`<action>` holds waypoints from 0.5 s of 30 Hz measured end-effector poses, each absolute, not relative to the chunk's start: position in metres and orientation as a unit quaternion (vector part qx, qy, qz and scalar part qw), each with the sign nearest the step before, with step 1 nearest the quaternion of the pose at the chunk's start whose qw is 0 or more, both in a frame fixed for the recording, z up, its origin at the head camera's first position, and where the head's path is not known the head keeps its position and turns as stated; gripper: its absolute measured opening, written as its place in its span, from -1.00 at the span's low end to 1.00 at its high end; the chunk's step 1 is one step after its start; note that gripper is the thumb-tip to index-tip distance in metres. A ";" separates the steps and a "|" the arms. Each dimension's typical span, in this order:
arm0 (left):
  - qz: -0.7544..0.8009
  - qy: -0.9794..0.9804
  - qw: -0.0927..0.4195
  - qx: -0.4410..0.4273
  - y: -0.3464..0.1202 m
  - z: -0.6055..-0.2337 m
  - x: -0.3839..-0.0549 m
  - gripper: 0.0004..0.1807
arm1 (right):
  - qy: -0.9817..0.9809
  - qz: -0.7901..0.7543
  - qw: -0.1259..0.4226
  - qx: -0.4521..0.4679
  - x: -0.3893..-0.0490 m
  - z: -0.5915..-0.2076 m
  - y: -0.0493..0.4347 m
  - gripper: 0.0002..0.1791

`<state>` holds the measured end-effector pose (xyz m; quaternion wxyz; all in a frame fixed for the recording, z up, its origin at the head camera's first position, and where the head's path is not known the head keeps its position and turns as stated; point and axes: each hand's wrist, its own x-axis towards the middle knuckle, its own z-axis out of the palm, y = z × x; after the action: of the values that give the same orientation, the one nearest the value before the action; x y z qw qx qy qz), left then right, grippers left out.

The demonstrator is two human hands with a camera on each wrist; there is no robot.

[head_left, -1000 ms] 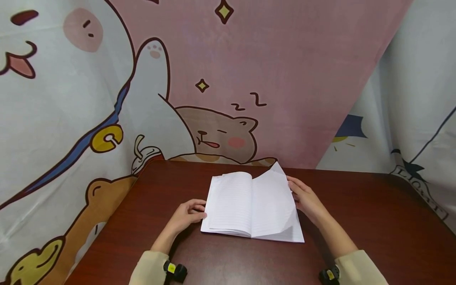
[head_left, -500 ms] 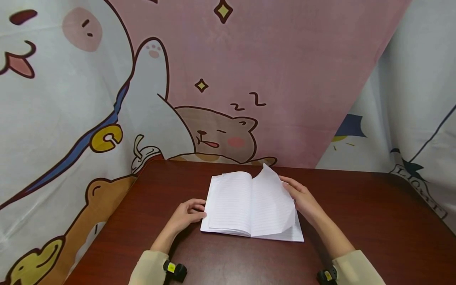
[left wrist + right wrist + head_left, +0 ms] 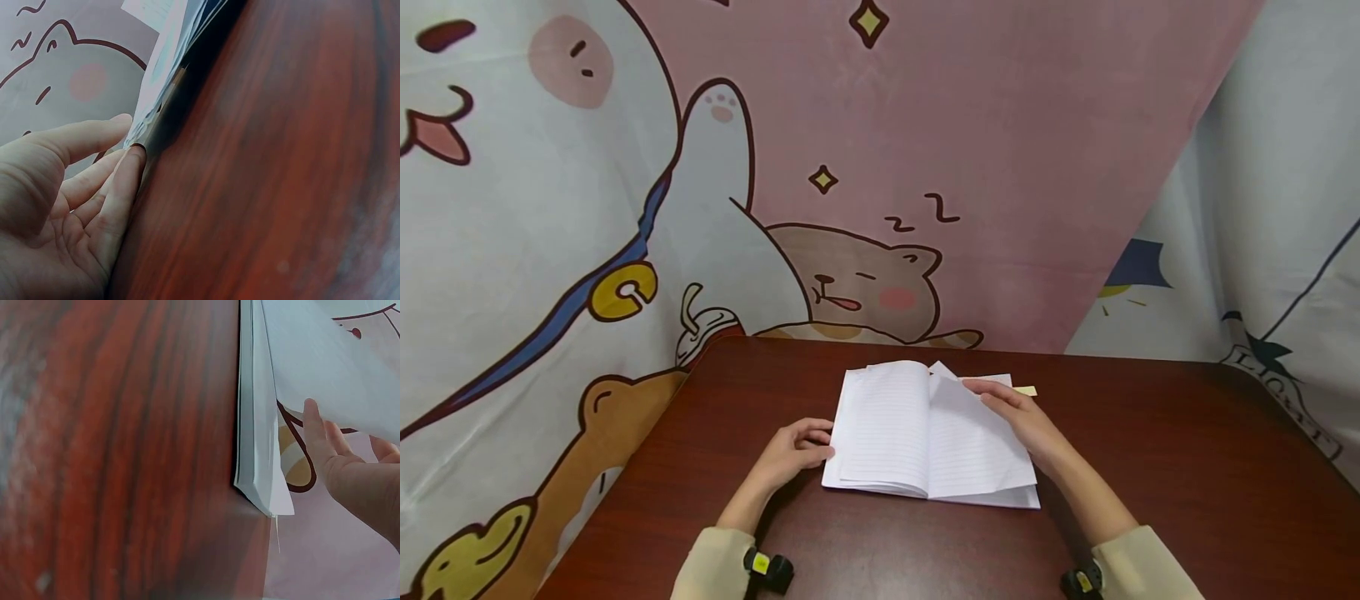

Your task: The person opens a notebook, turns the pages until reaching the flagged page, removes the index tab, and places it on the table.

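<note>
A notebook (image 3: 887, 425) with lined white pages lies spread flat on the table. My left hand (image 3: 790, 454) holds its left edge; in the left wrist view the thumb (image 3: 87, 136) is on the page side and a fingertip (image 3: 132, 162) is at the edge below. At the upper right, my right hand (image 3: 1033, 425) holds a raised page (image 3: 973, 442), its thumb over the paper. From the right wrist view, fingers (image 3: 312, 428) reach under the same page (image 3: 331, 369), and part of the hand is hidden behind it.
A dark red-brown wooden table (image 3: 887, 550) carries the notebook. A pale yellow tab (image 3: 1025, 390) sticks out beyond the notebook's top right. Behind the table hangs a cartoon-printed cloth (image 3: 1030, 167). Both wrists wear black devices, such as the left wrist camera (image 3: 769, 571).
My right hand has moved left with the page, and the page's raised corner has come down and leftward. The yellow tab has come into sight. My left hand has stayed in place.
</note>
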<state>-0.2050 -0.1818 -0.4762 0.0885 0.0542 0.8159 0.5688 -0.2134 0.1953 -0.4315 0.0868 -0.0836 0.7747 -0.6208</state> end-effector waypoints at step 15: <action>0.571 0.814 0.090 0.057 -0.181 -0.478 -0.205 -0.52 | 0.728 -0.660 0.152 -0.100 -0.211 -0.430 0.192 -0.51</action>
<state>-0.2051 -0.1814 -0.4777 0.0900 0.0574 0.8138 0.5712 -0.2110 0.1916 -0.4300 0.1521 -0.1003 0.7285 -0.6604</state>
